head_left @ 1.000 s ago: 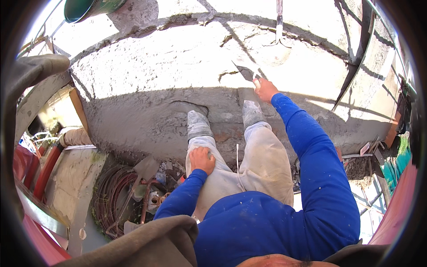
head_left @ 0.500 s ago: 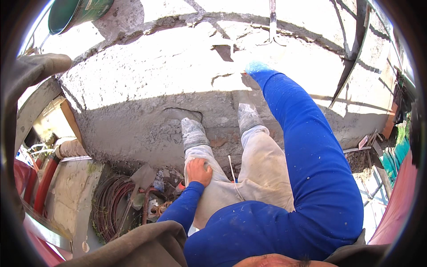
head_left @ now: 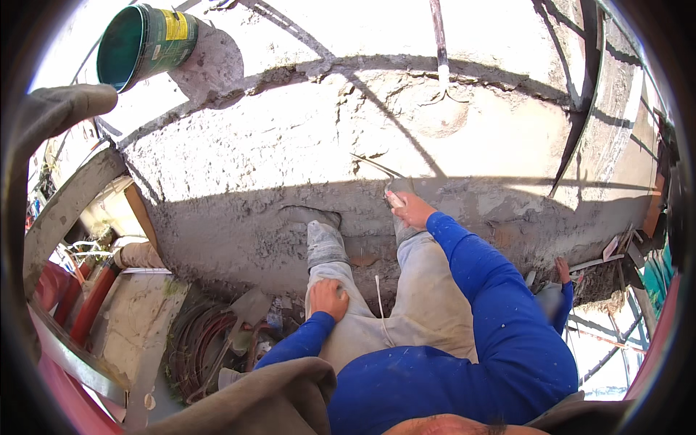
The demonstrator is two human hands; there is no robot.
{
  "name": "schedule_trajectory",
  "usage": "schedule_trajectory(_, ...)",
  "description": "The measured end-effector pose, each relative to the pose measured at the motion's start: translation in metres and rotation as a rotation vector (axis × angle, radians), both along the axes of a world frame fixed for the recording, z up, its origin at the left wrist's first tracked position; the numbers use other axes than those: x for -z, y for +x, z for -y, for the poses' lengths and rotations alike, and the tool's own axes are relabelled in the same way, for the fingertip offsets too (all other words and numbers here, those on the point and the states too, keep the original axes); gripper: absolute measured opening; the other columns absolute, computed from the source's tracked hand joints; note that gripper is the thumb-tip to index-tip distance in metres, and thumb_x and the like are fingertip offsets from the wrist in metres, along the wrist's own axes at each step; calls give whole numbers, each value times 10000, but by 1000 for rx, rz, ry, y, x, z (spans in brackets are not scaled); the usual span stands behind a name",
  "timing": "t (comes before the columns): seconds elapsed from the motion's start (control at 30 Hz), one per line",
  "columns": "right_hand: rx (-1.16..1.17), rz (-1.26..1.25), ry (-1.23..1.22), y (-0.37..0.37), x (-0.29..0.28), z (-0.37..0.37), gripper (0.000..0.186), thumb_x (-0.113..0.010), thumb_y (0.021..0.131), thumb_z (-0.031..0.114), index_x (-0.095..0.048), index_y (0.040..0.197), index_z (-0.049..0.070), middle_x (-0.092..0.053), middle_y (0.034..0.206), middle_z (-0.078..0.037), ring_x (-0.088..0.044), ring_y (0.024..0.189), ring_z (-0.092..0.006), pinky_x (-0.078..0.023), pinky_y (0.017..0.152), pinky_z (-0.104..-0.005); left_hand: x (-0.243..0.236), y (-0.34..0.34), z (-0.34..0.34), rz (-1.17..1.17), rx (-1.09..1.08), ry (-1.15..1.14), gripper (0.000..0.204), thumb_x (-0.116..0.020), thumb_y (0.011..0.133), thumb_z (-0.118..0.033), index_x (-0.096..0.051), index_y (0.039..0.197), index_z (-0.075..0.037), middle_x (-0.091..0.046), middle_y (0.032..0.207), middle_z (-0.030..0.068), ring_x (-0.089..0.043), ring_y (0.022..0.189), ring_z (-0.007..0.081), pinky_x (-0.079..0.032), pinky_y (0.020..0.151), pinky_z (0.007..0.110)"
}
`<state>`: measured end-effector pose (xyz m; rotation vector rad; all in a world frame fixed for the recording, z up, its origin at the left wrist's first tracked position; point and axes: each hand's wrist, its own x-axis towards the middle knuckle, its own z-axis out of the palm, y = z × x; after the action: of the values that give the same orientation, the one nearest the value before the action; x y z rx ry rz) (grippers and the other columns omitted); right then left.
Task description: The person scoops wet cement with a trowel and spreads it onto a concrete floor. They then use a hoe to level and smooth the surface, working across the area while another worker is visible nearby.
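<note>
My right hand (head_left: 412, 209) is closed around the handle of a trowel (head_left: 375, 165), low over the wet concrete (head_left: 239, 239) just beyond my right foot. The trowel's thin blade points forward and left, seen nearly edge-on; my fingers hide most of its handle. On my left thigh rests my left hand (head_left: 328, 299), with nothing in it and its fingers laid over the pale trousers (head_left: 428, 304). Both my feet stand at the concrete, their lower legs wrapped in grey, smeared coverings. A groove in the surface lies by my left foot.
A shovel (head_left: 441, 65) lies with its blade in the concrete ahead. At the far left is a tilted green bucket (head_left: 165, 47). Coiled hose or cable (head_left: 196, 348) sits at lower left near red pipes (head_left: 94, 304). Another person's hand (head_left: 562, 270) and blue sleeve show at right.
My right hand has come back from the bright area ahead toward my right foot, and the trowel now shows. The view has shifted; another person's hand has appeared at right. My left hand stays on the thigh.
</note>
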<state>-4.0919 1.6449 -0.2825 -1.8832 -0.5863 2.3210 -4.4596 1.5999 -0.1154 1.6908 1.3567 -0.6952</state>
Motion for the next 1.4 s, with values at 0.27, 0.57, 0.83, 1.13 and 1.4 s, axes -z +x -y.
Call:
schedule_trajectory(0.27,-229,441,310,39,20,-11,404,-713,930,259,-623,1253,34,-723,1106,-274,-699,1054,-465,-545,923,-531,-1,3,-9,2,-17,-10,313,-715,826,-266,-707,1090,-97,-683,1134,123,-599,1158,351,-418,1069,490)
schedule_trajectory(0.57,-132,437,378,-54,13,-56,370,-725,917,211,-595,1202,13,-721,1059,-280,-698,1023,-467,-552,896,-544,-3,-12,-6,34,-88,-36,317,-729,823,-252,-709,1091,-85,-679,1138,132,-590,1177,359,-390,1112,499)
schedule_trajectory(0.83,-300,139,232,-205,93,-88,348,-635,941,161,-639,1274,62,-737,1142,-246,-705,1090,-438,-550,952,-535,-10,-28,-11,36,-86,-19,299,-744,801,-222,-698,1062,-82,-666,1104,141,-593,1148,361,-378,1121,517)
schedule_trajectory(1.13,-564,62,497,-119,173,-106,388,-616,1002,362,-740,1249,90,-749,1204,-192,-723,1103,-376,-561,982,-466,-9,-2,-15,-23,-38,-10,282,-733,794,-209,-702,1048,-92,-663,1075,144,-599,1119,376,-377,1115,517)
schedule_trajectory(1.4,-158,697,491,140,179,-115,394,-636,958,318,-695,1251,62,-744,1174,-243,-714,1091,-433,-556,959,-531,-2,23,-35,-54,54,-20,286,-743,806,-233,-705,1055,-99,-667,1102,147,-593,1150,374,-370,1121,519)
